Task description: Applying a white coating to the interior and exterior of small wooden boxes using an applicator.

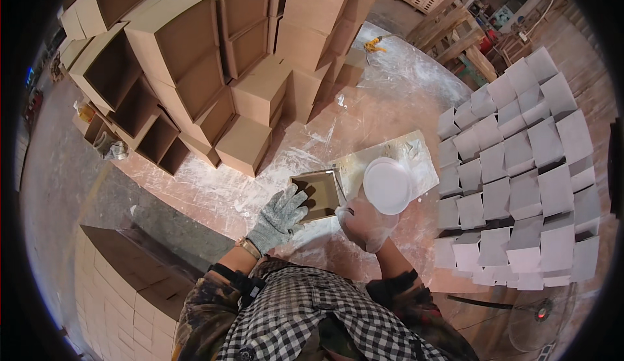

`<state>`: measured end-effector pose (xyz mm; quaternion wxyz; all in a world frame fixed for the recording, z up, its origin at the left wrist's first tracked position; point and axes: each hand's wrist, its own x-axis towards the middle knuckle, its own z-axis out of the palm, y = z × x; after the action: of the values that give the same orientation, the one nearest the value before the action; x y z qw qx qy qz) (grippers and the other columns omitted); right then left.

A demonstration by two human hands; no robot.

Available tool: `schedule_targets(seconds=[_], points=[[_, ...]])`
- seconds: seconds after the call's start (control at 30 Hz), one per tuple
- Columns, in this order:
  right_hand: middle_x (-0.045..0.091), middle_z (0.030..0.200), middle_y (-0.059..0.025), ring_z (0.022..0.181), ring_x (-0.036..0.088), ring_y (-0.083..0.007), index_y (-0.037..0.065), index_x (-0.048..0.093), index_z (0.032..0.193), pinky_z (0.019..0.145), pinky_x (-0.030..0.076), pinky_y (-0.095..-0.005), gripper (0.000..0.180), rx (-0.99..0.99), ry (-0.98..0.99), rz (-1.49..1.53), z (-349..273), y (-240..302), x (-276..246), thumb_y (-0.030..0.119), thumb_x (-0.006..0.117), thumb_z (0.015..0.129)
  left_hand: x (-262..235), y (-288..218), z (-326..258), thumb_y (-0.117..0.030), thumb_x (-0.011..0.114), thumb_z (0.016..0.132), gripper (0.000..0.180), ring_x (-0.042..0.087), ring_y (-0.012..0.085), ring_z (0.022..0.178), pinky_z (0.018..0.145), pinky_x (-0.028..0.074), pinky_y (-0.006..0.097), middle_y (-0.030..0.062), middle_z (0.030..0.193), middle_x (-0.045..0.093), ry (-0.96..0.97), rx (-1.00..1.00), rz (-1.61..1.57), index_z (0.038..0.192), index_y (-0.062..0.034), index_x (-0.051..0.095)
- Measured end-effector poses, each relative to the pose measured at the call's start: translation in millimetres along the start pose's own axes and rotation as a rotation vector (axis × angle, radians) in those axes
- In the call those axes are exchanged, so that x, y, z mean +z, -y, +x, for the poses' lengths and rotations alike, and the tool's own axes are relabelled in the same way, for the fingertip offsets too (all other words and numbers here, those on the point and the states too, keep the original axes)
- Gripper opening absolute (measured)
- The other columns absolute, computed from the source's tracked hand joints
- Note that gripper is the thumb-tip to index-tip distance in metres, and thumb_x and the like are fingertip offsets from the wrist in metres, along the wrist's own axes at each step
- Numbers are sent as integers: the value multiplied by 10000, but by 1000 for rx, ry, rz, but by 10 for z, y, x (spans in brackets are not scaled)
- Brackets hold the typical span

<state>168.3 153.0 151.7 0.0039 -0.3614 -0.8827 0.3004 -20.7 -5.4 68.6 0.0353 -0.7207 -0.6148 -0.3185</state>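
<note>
A small, open-topped brown box lies in front of me, its inside facing up. My left hand, in a grey knit glove, grips the box at its left side with the fingers over the rim. My right hand, in a thin translucent glove, is closed by the box's right edge. A thin dark strip shows near its fingertips along that edge; I cannot make out what it holds. Just beyond my right hand stands a round white tub, its contents pale.
A stained board lies under the tub on the powdery table. Tall stacks of brown boxes rise at the far left. Rows of pale grey boxes stand at right. A yellow tool lies at the back; a fan stands lower right.
</note>
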Motion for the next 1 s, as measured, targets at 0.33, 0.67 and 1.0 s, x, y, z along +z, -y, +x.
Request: schedule_targets(seconds=[0.33,0.67,1.0], points=[[665,895,-191,866,624,-382,67,686,882,757,495,-433,252,-55,-208,69,921,25,-95,259,538,811,70,17,27,-289,737,718,407,308,357,1357,1046,355,474,122,1381,438,27,6,-20,1052,-81,634],[643,923,-218,889,612,-388,36,684,849,787,479,-447,262,41,-44,-155,4,7,156,256,543,827,-1,49,-15,-284,727,707,458,306,342,1364,1047,350,482,111,1396,430,49,13,15,1111,-100,615],[666,824,-82,796,610,-164,-21,680,921,754,485,-296,176,202,-364,559,-409,-351,113,104,633,808,-303,259,417,-178,568,752,336,421,283,1286,1126,255,467,66,1198,551,252,294,294,1086,-146,590]])
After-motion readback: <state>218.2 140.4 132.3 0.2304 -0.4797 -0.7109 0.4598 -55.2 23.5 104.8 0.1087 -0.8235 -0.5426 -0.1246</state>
